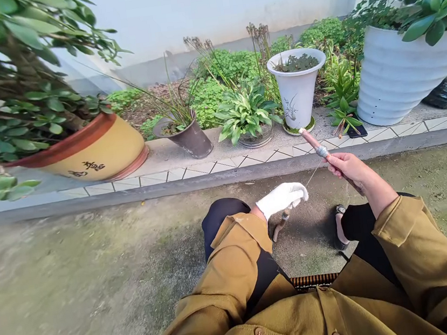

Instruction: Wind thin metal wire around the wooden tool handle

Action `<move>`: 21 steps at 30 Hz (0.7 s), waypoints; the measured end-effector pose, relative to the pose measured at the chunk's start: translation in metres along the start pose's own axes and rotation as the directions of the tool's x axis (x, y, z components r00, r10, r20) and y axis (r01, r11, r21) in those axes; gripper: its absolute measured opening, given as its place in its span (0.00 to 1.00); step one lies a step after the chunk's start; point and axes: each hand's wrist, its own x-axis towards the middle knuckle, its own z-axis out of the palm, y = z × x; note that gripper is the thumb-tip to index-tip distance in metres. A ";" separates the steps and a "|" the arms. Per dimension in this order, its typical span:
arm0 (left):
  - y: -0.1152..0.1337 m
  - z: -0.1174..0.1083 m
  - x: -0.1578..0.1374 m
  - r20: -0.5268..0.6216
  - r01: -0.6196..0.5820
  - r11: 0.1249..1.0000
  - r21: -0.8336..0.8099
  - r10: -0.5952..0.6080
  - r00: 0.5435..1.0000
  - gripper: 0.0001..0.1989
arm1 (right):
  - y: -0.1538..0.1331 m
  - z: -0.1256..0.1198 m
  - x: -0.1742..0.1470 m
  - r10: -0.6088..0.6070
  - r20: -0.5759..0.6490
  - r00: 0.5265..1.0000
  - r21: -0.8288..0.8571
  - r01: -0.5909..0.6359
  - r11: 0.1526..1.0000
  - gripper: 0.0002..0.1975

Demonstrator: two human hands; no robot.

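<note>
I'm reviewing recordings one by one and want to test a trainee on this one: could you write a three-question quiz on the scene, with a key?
1. What does the right hand hold?
A) a trowel
B) a stick
C) a watering can

2. True or false: the left hand is bare.

3. Fill in: a thin ____ runs from the silver winding on the stick toward the left hand.

Key:
1. B.
2. False; it wears a white glove.
3. Strand.
</note>
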 end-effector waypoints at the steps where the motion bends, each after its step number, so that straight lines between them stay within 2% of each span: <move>1: 0.002 0.001 -0.001 0.022 0.000 1.000 -0.013 0.000 1.000 0.17 | 0.003 0.000 0.003 0.043 -0.055 0.998 -0.154 -0.051 0.987 0.23; 2: 0.004 0.002 -0.003 0.028 -0.008 1.000 -0.027 0.008 1.000 0.18 | 0.005 0.001 0.006 0.075 -0.082 0.994 -0.332 -0.098 0.938 0.21; 4: 0.008 0.002 -0.005 0.001 -0.034 0.999 -0.030 0.034 0.999 0.18 | 0.006 0.007 0.006 0.144 -0.025 0.989 -0.652 -0.125 0.748 0.19; 5: 0.009 0.001 -0.006 -0.022 -0.040 0.999 -0.020 0.040 0.999 0.18 | 0.005 0.011 0.005 0.194 0.041 0.980 -0.747 -0.098 0.657 0.18; 6: 0.009 0.000 -0.006 -0.039 -0.038 0.999 -0.005 0.038 0.999 0.17 | 0.004 0.016 0.002 0.244 0.117 0.963 -0.797 -0.055 0.601 0.17; 7: 0.009 -0.002 -0.007 -0.048 -0.033 0.999 0.008 0.034 0.998 0.16 | 0.002 0.020 0.000 0.289 0.200 0.936 -0.814 -0.006 0.581 0.16; 10: 0.006 -0.008 -0.006 -0.061 -0.031 1.000 -0.003 0.031 0.998 0.13 | -0.007 0.030 -0.011 0.356 0.413 0.838 -0.760 0.102 0.642 0.09; 12: 0.005 -0.010 -0.004 -0.091 -0.035 0.999 -0.007 0.035 0.995 0.12 | -0.013 0.030 -0.018 0.380 0.566 0.732 -0.682 0.155 0.715 0.09; 14: 0.003 -0.010 -0.002 -0.129 -0.030 0.999 0.021 0.033 0.991 0.11 | -0.019 0.026 -0.025 0.315 0.735 0.601 -0.505 0.174 0.846 0.12; 15: 0.002 -0.009 -0.001 -0.142 -0.021 0.999 0.038 0.026 0.990 0.10 | -0.021 0.022 -0.027 0.226 0.796 0.562 -0.375 0.164 0.913 0.15; 16: 0.001 -0.007 0.001 -0.148 -0.013 0.999 0.045 0.019 0.989 0.10 | -0.021 0.018 -0.028 0.109 0.812 0.574 -0.231 0.144 0.962 0.18; 17: 0.000 -0.004 0.002 -0.145 -0.006 0.999 0.044 0.013 0.989 0.10 | -0.021 0.014 -0.027 -0.013 0.767 0.641 -0.091 0.129 0.987 0.20; 18: -0.001 -0.001 0.004 -0.131 -0.004 0.999 0.038 0.009 0.991 0.10 | -0.019 0.009 -0.025 -0.107 0.660 0.743 0.019 0.125 0.992 0.22; 19: -0.002 0.002 0.005 -0.102 -0.004 0.999 0.032 0.007 0.995 0.11 | -0.016 0.006 -0.021 -0.146 0.507 0.849 0.070 0.127 0.989 0.23; 20: -0.003 0.005 0.005 -0.065 -0.009 1.000 0.027 0.011 0.998 0.12 | -0.013 0.002 -0.016 -0.135 0.338 0.931 0.071 0.118 0.990 0.23; 21: -0.004 0.007 0.006 -0.026 -0.021 1.000 0.020 0.021 0.999 0.13 | -0.008 0.000 -0.011 -0.094 0.188 0.978 0.029 0.090 0.996 0.22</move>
